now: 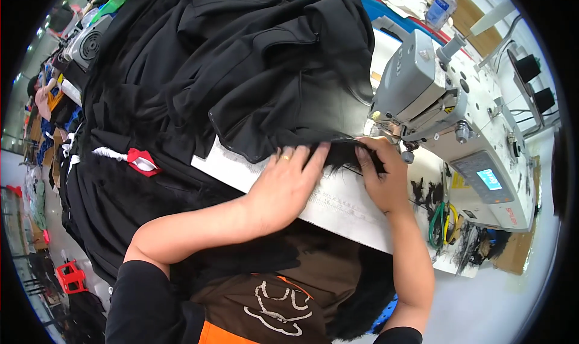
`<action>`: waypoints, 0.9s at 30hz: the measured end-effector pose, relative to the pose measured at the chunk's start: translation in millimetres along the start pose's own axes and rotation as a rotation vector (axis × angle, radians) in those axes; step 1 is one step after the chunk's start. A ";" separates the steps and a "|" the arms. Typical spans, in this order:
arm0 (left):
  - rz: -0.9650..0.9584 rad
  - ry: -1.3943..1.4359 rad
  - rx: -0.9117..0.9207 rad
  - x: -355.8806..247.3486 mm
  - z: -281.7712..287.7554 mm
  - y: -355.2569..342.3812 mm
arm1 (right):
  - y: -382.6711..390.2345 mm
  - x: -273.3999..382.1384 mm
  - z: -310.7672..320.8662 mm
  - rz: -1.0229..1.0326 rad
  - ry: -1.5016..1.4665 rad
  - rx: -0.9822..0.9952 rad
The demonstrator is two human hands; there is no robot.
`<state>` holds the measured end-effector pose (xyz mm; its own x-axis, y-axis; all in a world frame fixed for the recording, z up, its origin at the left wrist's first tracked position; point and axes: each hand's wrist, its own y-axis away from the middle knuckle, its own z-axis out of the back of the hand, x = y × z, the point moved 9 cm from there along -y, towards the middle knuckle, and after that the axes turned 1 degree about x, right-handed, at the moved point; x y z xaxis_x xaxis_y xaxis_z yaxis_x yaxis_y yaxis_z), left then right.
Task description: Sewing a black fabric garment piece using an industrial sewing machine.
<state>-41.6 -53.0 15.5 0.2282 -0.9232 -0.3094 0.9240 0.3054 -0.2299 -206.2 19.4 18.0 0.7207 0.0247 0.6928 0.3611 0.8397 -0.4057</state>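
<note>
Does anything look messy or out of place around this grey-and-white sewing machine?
Yes, mildly: loose, fuzzy black scraps lie strewn on the white tabletop, right of the person's right hand, near the scissors with green and yellow handles. They look untidy against the pale surface; they may be trimmings.

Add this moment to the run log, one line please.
left hand: fingers extended on black fabric | right hand: at fabric edge beside sewing machine, grip unclear | machine screen: lit
</note>
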 end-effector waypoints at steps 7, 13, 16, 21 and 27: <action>0.224 0.035 0.053 42.7 -9.4 -41.4 | 4.3 -2.1 0.7 -0.011 -0.072 0.008; 0.000 -0.341 -0.249 82.3 -3.4 -92.5 | 0.9 2.0 0.2 -0.006 -0.095 0.059; 0.381 -0.214 0.376 121.7 -32.3 -107.0 | 2.1 -1.4 -2.2 -0.005 -0.052 0.074; 0.373 0.026 0.227 154.4 -14.2 -87.6 | 5.7 -5.9 -9.0 0.090 0.050 0.074; 0.362 -0.048 0.267 190.5 9.2 -27.4 | 6.0 -2.2 -9.2 0.094 0.065 0.069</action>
<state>-20.6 -239.3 -28.7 0.5596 -0.7797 -0.2811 0.8273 0.5457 0.1332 -200.2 19.4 8.6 0.7873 0.0720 0.6124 0.2499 0.8706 -0.4237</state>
